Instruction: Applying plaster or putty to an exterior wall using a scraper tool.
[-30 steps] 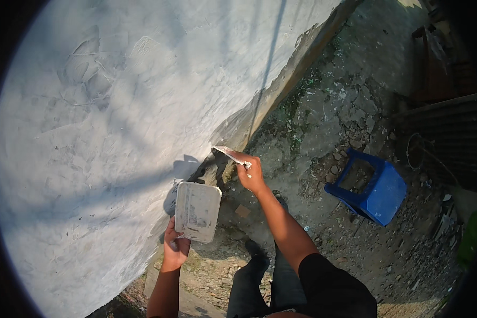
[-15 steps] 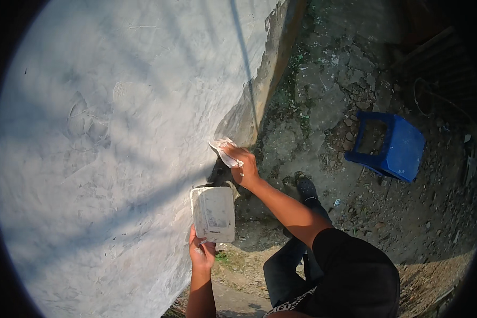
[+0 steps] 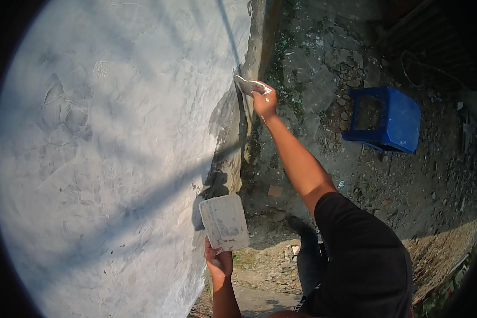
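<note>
My right hand (image 3: 265, 102), smeared with white paste, grips a thin flat putty spreader (image 3: 248, 85). The spreader's edge lies against the wall's edge strip, where bare grey plaster borders the white coat. Lower down, my left hand (image 3: 219, 263) is closed on the near end of a shallow rectangular white tub (image 3: 241, 220) with paste residue inside. Beside both hands, the white-coated wall (image 3: 127, 175) fills the left side, streaked with shadows and trowel marks. An uncoated grey strip (image 3: 229, 132) runs along its right margin.
On the rough, rubble-strewn ground (image 3: 312, 143) to the right, a blue plastic stool (image 3: 403, 119) lies on its side. A small brown square piece (image 3: 275, 191) is on the ground near my right forearm. Corrugated sheeting (image 3: 434, 42) stands at the far right.
My right hand has moved up and away along the wall's edge with the spreader, and the arm is more stretched out. The left hand and tub sit slightly lower and further right.
</note>
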The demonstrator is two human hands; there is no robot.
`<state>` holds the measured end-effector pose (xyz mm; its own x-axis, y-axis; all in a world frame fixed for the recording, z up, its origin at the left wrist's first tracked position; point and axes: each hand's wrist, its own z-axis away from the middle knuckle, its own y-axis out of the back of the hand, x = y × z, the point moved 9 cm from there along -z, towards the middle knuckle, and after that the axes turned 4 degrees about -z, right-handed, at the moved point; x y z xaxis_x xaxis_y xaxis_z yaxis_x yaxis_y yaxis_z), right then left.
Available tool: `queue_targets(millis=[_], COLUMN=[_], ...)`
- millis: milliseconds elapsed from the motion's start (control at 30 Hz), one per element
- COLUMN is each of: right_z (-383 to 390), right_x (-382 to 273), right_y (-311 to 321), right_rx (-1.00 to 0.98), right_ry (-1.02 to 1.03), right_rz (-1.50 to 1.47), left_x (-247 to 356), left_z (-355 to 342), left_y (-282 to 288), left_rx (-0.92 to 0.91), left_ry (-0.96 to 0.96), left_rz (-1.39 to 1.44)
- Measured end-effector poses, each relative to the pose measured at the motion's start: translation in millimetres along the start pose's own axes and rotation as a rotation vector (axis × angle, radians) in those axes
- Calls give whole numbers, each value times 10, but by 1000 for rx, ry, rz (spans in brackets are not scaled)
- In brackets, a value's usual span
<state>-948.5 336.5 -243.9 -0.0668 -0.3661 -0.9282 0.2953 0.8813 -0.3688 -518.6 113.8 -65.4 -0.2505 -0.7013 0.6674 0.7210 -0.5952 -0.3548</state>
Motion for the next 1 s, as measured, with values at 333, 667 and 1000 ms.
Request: queue_targets(millis=[333, 667, 1000], right_z=[2290, 2775, 4008], right_x=[-409, -576, -1054], right_y=[-613, -572, -1129], right_rx=[-252, -171, -582], right_ry=[226, -9, 452], right_rz=[351, 132, 405], left_x=[-46, -307, -306], left_z=[284, 875, 1391], left_y=[794, 1801, 2617], left_rx=[-11, 22, 56], left_ry=[-84, -107, -143], left_rz=[38, 130, 132])
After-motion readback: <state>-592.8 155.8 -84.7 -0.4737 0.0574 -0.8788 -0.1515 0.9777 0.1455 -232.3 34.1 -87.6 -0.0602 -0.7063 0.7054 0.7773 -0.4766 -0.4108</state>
